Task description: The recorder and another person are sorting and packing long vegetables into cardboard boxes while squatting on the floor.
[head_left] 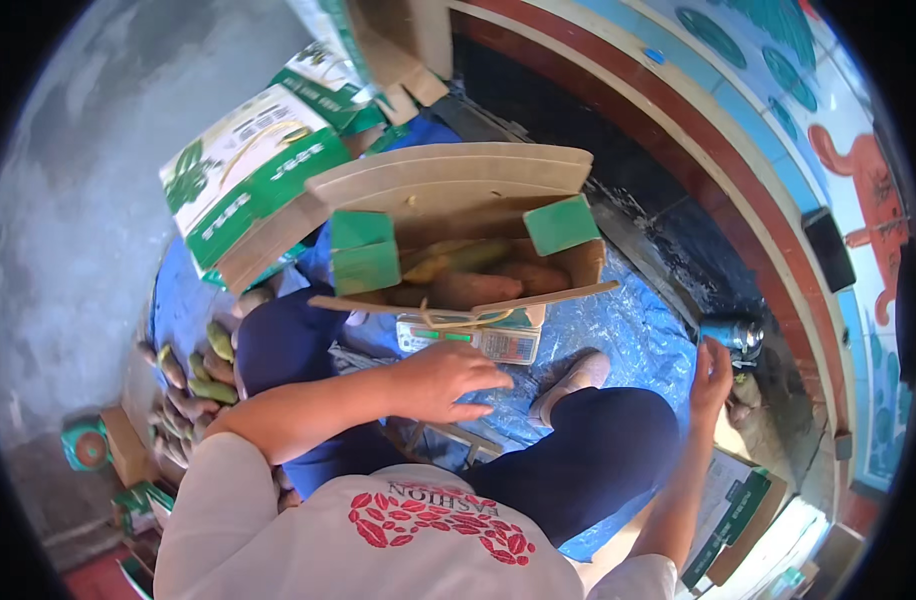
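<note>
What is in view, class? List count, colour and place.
Open carton: one, brown and green, centre
Elongated vegetables: several, reddish and yellowish, inside it
Digital scale: one, pale, beneath that carton
Printed cartons: several, white-green, upper left and lower right
Vegetable pile: many, green and brown, left floor
Tarp: one, blue, floor
Cylindrical object: one, blue-silver, right
Rectangular object: one, black, right wall
Mural: one, multicoloured, right wall
Shirt: one, white with red print, bottom
Trouser legs: two, navy, lower middle
Shoe: one clear, pale, on tarp
Left hand: one, bare, near the scale
Right hand: one, bare, right
</note>
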`<state>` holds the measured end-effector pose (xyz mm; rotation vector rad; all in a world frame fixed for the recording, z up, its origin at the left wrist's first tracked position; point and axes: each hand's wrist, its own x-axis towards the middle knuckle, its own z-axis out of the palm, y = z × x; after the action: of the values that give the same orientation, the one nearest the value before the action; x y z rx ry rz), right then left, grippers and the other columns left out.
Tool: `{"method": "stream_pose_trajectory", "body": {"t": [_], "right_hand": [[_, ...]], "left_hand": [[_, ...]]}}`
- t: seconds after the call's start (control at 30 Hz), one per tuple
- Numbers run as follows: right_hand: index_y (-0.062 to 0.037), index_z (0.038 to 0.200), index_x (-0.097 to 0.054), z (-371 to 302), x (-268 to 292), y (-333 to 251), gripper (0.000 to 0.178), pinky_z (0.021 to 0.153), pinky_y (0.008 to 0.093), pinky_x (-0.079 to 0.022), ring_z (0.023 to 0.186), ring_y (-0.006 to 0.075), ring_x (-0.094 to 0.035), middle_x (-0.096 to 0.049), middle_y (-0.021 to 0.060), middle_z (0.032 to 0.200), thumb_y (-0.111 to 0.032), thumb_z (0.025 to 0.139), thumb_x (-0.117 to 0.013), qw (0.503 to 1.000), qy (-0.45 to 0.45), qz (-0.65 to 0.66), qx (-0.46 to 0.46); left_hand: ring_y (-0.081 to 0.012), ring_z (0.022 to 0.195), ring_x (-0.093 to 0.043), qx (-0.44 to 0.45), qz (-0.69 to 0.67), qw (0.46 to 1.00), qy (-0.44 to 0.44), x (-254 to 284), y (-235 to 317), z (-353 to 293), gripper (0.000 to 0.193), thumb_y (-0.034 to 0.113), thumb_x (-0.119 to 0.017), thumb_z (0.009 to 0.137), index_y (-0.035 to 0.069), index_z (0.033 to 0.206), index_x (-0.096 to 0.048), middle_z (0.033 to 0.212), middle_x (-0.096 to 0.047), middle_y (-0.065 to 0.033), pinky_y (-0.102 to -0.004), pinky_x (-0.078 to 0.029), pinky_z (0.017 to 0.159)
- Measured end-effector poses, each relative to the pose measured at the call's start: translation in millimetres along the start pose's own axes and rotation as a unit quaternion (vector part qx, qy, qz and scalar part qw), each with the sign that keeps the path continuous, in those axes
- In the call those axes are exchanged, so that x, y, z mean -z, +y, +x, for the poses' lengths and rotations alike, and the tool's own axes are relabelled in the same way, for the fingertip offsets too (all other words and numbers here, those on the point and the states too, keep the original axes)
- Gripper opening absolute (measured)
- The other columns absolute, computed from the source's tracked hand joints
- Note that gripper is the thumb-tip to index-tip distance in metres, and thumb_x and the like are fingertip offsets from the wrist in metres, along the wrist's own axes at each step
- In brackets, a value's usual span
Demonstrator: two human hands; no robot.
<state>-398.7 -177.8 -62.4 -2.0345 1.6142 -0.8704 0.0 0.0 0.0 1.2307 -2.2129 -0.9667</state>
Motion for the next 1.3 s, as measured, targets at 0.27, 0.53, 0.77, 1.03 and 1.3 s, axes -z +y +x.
{"method": "stream_pose_trajectory", "body": {"t": [0.27, 0.53, 0.77, 1.03, 1.3], "right_hand": [[0.0017, 0.102, -0.060, 22, 12, -227, 0.021, 0.076, 0.0290, -0.047, 0.084, 0.0180, -0.060, -0.064, 0.0118, 0.092, -0.007, 0.083, -0.062, 0.966, -0.209, 0.049, 0.140], [0.0002, 0.103, -0.061, -1, -64, -300, 0.030, 0.081, 0.0337, -0.045, 0.090, 0.0271, -0.061, -0.062, 0.0160, 0.096, -0.004, 0.074, -0.067, 0.893, -0.308, 0.001, 0.328], [-0.0036, 0.097, -0.061, -12, -112, -277, 0.027, 0.074, 0.0390, -0.048, 0.085, 0.0339, -0.061, -0.064, 0.0153, 0.092, -0.008, 0.072, -0.070, 0.866, -0.269, -0.122, 0.403], [-0.0061, 0.095, -0.060, -16, -117, -278, 0.023, 0.072, 0.0407, -0.048, 0.082, 0.0340, -0.061, -0.063, 0.0138, 0.089, -0.005, 0.073, -0.068, 0.869, -0.242, -0.139, 0.409], [-0.0058, 0.095, -0.060, -19, -117, -276, 0.022, 0.073, 0.0414, -0.047, 0.083, 0.0346, -0.060, -0.063, 0.0141, 0.089, -0.005, 0.074, -0.067, 0.868, -0.230, -0.139, 0.417]], "left_hand": [[-0.0296, 0.085, -0.060, -0.039, 0.012, 0.963, 0.265, 78, 47, -71, 0.030, 0.017, -0.067, 0.078, 0.006, 0.105, -0.062, 0.094, -0.064, -0.0112, -0.0384, -0.048, 0.076], [-0.0244, 0.092, -0.063, 0.158, 0.096, 0.819, 0.543, 89, 41, -218, 0.028, 0.008, -0.064, 0.080, 0.000, 0.106, -0.060, 0.097, -0.066, -0.0127, -0.0334, -0.047, 0.083], [-0.0261, 0.091, -0.063, 0.461, 0.045, 0.685, 0.562, -42, -35, -351, 0.029, 0.014, -0.064, 0.079, 0.004, 0.105, -0.061, 0.100, -0.065, -0.0160, -0.0348, -0.050, 0.077], [-0.0347, 0.097, -0.060, 0.698, -0.038, 0.636, 0.328, -194, -70, -389, 0.039, 0.024, -0.062, 0.077, 0.010, 0.113, -0.059, 0.105, -0.063, -0.0177, -0.0422, -0.048, 0.083], [-0.0335, 0.112, -0.052, 0.712, -0.104, 0.648, 0.249, -222, -87, -371, 0.052, 0.027, -0.064, 0.076, 0.011, 0.123, -0.049, 0.121, -0.052, -0.0194, -0.0406, -0.042, 0.095]]}}
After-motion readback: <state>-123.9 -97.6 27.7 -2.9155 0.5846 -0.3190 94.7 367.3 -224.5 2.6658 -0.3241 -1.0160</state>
